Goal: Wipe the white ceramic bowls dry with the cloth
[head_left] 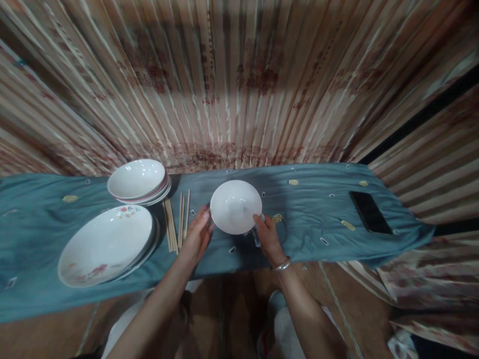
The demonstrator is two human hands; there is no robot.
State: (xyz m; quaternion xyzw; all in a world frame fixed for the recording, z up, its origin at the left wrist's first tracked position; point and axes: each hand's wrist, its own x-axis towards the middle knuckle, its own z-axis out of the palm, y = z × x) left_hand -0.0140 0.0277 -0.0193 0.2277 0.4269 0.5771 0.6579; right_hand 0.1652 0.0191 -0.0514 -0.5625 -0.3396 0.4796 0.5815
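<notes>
A white bowl (235, 205) is held up over the middle of the cloth-covered table, its inside facing me. My right hand (268, 238) grips its lower right rim, with the thumb over the edge and the other fingers underneath. Something small and bluish shows below that hand, too blurred to name. Against the bowl's left side, my left hand (200, 230) is cupped with its fingers curled around the edge, partly hidden behind it. Left of this hand, several wooden chopsticks (172, 227) lie side by side on the cloth.
A stack of white bowls (136, 179) stands at the back left. In front of it are stacked large oval plates (107, 244) with red flowers. A black phone (369, 212) lies at the right. The blue-green tablecloth (307, 209) is wrinkled, and a pleated curtain (232, 89) hangs behind.
</notes>
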